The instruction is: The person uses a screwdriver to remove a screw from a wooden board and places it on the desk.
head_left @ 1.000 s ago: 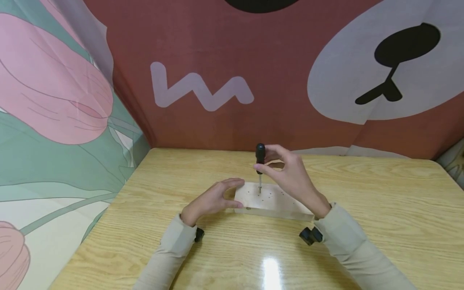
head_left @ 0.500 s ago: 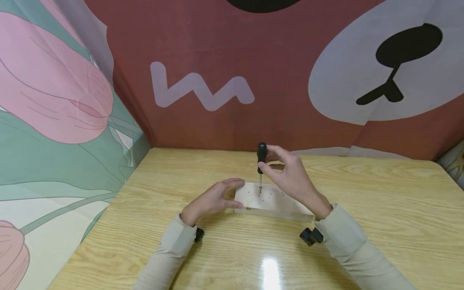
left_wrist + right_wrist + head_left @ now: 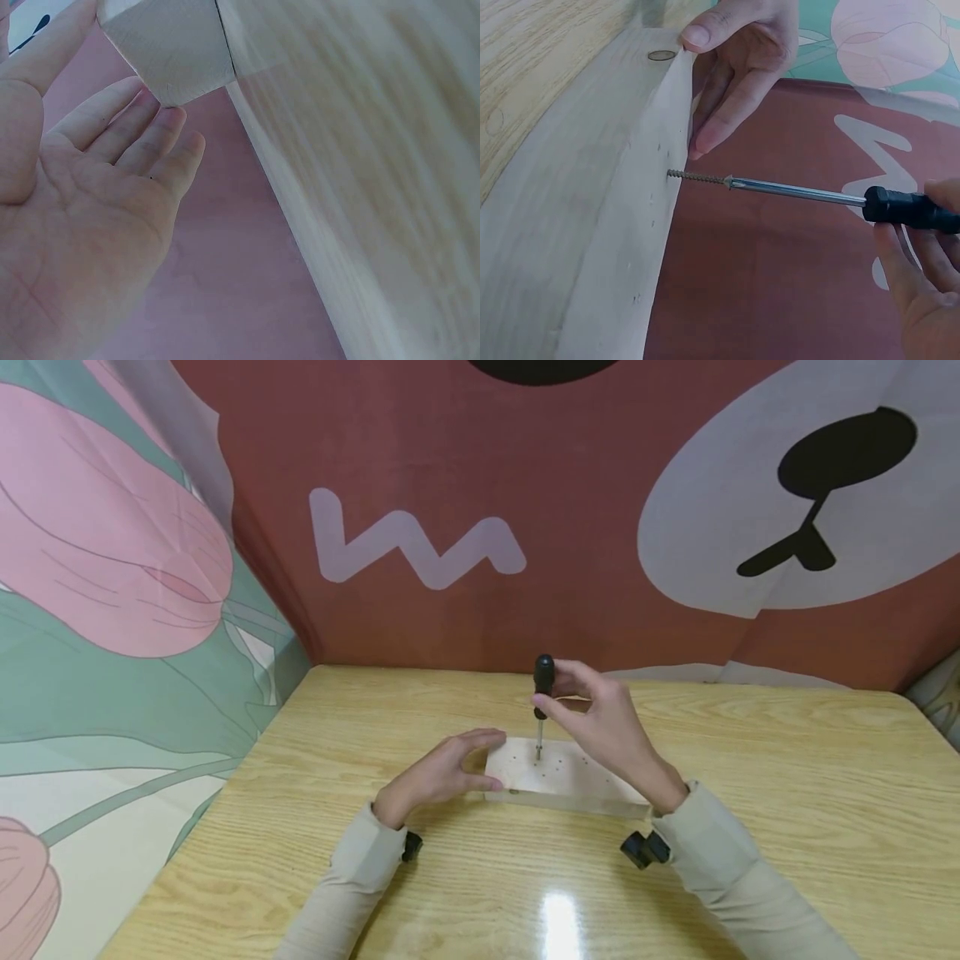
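A pale wooden block (image 3: 517, 768) lies flat on the table, its top dotted with small holes. My left hand (image 3: 442, 768) holds the block's left end, thumb at the near edge and fingertips at the far edge. In the left wrist view, the fingers (image 3: 161, 135) reach the corner of the block's end. My right hand (image 3: 603, 718) grips a black-handled screwdriver (image 3: 543, 681) between thumb and fingers. The screwdriver's shaft points down, its tip at the head of a screw (image 3: 697, 177). That screw stands in the block's top face with much of its threaded length showing.
The wood-grain table (image 3: 480, 877) spreads around the block. A printed cloth (image 3: 420, 618) hangs right behind the table's back edge, and another patterned one (image 3: 150, 710) covers the left side. Small black cameras (image 3: 643, 849) sit at the wrists.
The screwdriver's handle has shifted slightly right, so the tool leans a little more that way, with the right hand following. The left hand and the block stay where they were.
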A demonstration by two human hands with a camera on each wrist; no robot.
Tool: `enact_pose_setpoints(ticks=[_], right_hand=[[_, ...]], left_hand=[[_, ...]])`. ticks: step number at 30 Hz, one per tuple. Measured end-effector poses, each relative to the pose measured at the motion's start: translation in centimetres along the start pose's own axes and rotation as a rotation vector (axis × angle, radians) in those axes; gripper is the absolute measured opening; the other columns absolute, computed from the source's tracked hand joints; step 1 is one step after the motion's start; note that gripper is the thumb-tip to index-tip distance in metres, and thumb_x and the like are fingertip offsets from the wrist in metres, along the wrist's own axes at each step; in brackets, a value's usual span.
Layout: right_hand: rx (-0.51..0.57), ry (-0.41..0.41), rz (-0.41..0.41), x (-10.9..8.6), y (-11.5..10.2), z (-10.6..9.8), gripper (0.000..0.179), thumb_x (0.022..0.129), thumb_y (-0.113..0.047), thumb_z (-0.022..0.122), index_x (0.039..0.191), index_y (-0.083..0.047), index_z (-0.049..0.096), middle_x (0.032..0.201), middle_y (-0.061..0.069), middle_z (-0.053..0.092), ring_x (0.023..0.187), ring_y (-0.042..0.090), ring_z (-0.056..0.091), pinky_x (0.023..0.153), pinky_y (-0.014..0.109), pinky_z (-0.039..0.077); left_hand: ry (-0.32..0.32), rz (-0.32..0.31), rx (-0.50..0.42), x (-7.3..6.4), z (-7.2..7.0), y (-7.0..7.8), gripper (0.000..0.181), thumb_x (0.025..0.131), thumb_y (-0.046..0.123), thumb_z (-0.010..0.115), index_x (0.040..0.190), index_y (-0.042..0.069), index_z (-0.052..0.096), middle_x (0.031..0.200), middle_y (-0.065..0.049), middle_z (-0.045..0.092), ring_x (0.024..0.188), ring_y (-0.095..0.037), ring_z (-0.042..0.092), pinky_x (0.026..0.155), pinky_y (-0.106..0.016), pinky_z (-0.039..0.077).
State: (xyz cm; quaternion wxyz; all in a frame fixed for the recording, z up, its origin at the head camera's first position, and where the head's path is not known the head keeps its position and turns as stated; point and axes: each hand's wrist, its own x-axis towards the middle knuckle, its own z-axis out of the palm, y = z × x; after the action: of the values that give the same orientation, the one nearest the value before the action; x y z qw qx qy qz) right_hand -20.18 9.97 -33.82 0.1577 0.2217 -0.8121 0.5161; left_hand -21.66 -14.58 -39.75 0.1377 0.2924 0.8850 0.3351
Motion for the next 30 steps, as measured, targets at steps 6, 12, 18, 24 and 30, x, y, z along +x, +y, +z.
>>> enact_pose_setpoints(ticks=[6, 12, 18, 24, 30], right_hand=[[0.012, 0.016, 0.006, -0.16, 0.14, 0.18, 0.036, 0.085, -0.015, 0.08, 0.118, -0.009, 0.066, 0.098, 0.007, 0.072, 0.09, 0.016, 0.069, 0.08, 0.025, 0.061], [-0.001, 0.032, -0.001, -0.17, 0.1, 0.22, 0.03, 0.087, -0.013, 0.077, 0.115, -0.007, 0.067, 0.096, 0.009, 0.071, 0.088, 0.022, 0.071, 0.077, 0.022, 0.06], [-0.007, 0.016, 0.003, -0.18, 0.04, 0.25, 0.03, 0.09, -0.007, 0.072, 0.12, -0.005, 0.065, 0.101, 0.012, 0.074, 0.091, 0.022, 0.073, 0.08, 0.034, 0.062], [0.008, 0.011, 0.02, -0.17, -0.06, 0.41, 0.026, 0.092, -0.01, 0.071, 0.117, -0.005, 0.064, 0.102, 0.011, 0.072, 0.095, 0.024, 0.071, 0.083, 0.038, 0.061], [-0.014, 0.038, 0.019, -0.11, -0.02, 0.53, 0.026, 0.088, -0.021, 0.077, 0.109, -0.008, 0.068, 0.099, 0.007, 0.068, 0.09, 0.018, 0.069, 0.079, 0.023, 0.06]], left_hand=[[-0.007, 0.011, -0.008, -0.02, -0.01, -0.08, 0.072, 0.09, 0.027, 0.074, 0.15, 0.005, 0.042, 0.158, -0.011, 0.039, 0.148, -0.028, 0.032, 0.119, -0.047, 0.033], [-0.006, 0.006, -0.006, 0.04, 0.04, -0.11, 0.072, 0.09, 0.027, 0.074, 0.15, 0.006, 0.042, 0.158, -0.011, 0.038, 0.149, -0.028, 0.032, 0.119, -0.046, 0.034], [-0.002, 0.0, -0.001, 0.04, 0.02, -0.09, 0.072, 0.089, 0.027, 0.075, 0.15, 0.007, 0.042, 0.158, -0.01, 0.038, 0.148, -0.027, 0.033, 0.119, -0.045, 0.034], [0.004, 0.009, 0.002, 0.04, 0.07, -0.15, 0.072, 0.089, 0.027, 0.075, 0.15, 0.006, 0.043, 0.158, -0.01, 0.039, 0.148, -0.027, 0.033, 0.119, -0.046, 0.034], [0.005, 0.01, 0.007, -0.01, 0.04, -0.19, 0.072, 0.089, 0.027, 0.075, 0.15, 0.006, 0.042, 0.158, -0.009, 0.039, 0.148, -0.027, 0.033, 0.12, -0.045, 0.034]])
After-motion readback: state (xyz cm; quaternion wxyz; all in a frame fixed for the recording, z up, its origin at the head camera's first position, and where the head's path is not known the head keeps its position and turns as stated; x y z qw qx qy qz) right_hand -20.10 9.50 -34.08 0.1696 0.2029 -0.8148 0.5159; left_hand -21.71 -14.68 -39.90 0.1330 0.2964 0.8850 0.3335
